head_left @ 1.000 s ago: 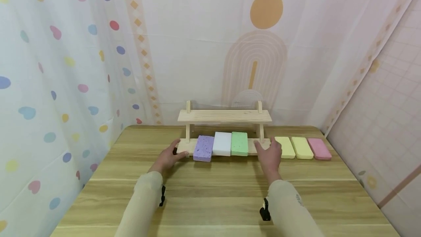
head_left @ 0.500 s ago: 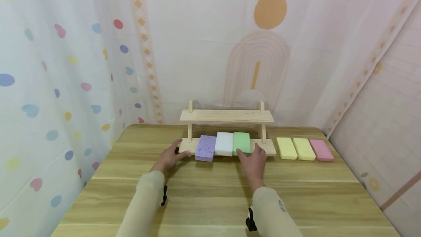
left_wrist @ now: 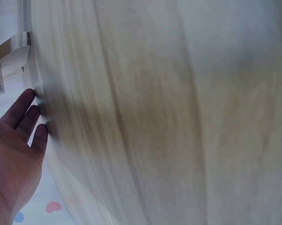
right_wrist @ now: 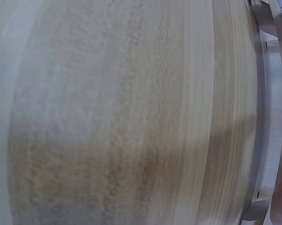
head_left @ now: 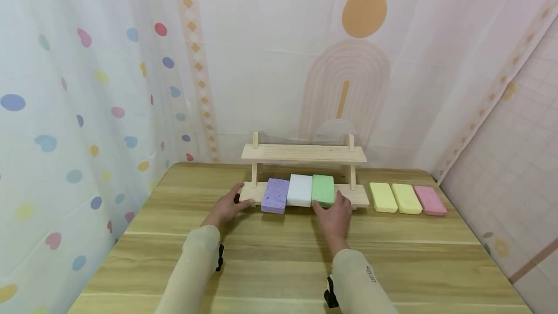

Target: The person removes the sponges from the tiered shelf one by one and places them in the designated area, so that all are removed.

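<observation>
In the head view, a light wooden two-tier shelf [head_left: 303,152] stands on the table. Its lower board carries a purple sponge [head_left: 275,196], a white sponge [head_left: 300,190] and a green sponge [head_left: 323,189], side by side. The purple one juts past the board's front edge. At the board's left end my left hand [head_left: 226,206] grips the corner, thumb along the front and fingers beside the end. My right hand [head_left: 334,214] pinches the green sponge, its thumb at the front left corner and fingers at the right side. The right wrist view shows mostly tabletop.
Right of the shelf, two yellow sponges [head_left: 383,197] and a pink sponge [head_left: 429,201] lie in a row on the wooden table [head_left: 279,265]. A patterned curtain [head_left: 261,62] hangs close behind the shelf and along both sides.
My right hand has left the right end of the lower board and moved left to the green sponge. My left hand stays at the left end. The head view has shifted slightly.
</observation>
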Demonstrator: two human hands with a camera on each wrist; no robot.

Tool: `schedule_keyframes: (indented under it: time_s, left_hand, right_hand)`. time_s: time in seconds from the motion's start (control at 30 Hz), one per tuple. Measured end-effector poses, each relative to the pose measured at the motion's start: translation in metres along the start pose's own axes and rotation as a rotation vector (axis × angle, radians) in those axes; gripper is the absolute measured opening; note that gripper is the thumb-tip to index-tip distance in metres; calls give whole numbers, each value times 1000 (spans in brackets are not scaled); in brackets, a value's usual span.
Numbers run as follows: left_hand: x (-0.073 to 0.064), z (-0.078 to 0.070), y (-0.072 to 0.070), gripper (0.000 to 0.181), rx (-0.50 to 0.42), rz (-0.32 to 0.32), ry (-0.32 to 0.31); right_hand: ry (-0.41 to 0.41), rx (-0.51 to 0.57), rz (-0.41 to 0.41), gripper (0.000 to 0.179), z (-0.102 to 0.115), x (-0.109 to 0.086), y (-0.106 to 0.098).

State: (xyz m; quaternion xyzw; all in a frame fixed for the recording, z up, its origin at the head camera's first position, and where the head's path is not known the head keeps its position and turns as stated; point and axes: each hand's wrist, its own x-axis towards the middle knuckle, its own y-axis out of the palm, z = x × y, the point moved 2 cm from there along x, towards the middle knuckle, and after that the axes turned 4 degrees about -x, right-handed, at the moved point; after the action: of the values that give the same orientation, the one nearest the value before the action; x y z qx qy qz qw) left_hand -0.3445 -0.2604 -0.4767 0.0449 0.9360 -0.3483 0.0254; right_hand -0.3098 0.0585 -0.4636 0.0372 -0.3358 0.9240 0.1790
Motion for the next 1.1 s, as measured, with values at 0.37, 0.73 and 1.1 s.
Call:
schedule_keyframes:
  time_s: [0.37,0.73,1.1]
  left_hand:
    - [-1,-1,1,91,-6,0,-4]
    - [0,0,0,91,1,1,3]
    - [1,1,0,92,-7,-8,-8]
  right_hand:
    - [-10,-34,-17,83,-1,4,4]
    - [-12,-61,2,79,-2,7,1]
    - [-14,-68,31,81,-1,11,-2]
